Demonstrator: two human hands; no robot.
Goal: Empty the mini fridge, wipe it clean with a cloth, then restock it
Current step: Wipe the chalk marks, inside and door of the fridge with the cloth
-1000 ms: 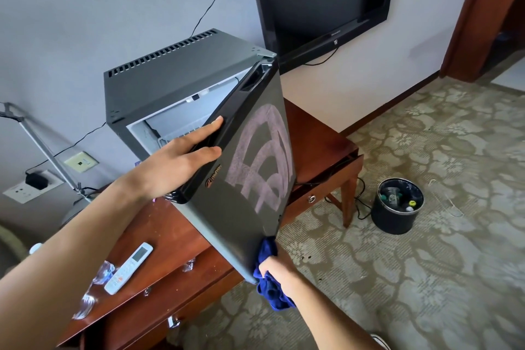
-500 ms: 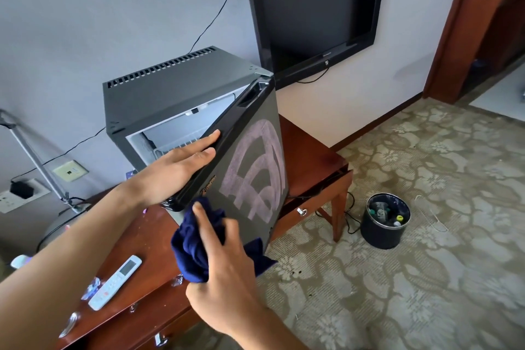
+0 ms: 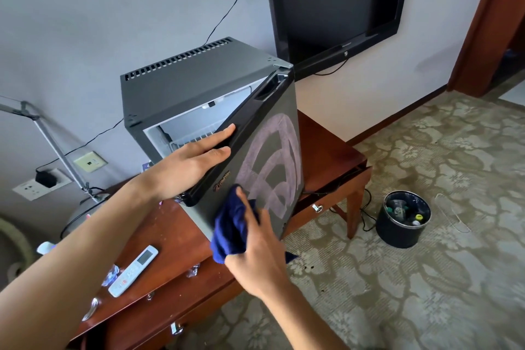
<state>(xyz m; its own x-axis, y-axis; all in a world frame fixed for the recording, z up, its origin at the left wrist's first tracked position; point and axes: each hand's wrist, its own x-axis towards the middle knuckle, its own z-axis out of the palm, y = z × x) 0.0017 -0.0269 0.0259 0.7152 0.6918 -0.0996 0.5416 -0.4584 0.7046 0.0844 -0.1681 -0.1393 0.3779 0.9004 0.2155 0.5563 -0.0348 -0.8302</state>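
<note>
The dark grey mini fridge [image 3: 193, 77] stands on a wooden desk [image 3: 326, 150] with its door [image 3: 284, 111] partly open. White shelving shows inside; no contents are visible. The door front carries pale curved wipe marks. My left hand [image 3: 187, 167] rests on the door's top edge with straight fingers. My right hand [image 3: 255, 247] grips a bunched blue cloth [image 3: 230, 227] and presses it on the door's lower left front, below the logo.
A white remote [image 3: 133, 270] and clear wrappers lie on the desk at the left. A black bin [image 3: 403, 219] with bottles stands on the patterned carpet to the right. A wall TV [image 3: 332, 0] hangs behind the fridge. A lamp arm [image 3: 51, 139] and a socket [image 3: 42, 182] are at the left.
My right hand has carried the blue cloth up from the door's bottom corner to the lower left of its front. My left hand stays on the door's top edge.
</note>
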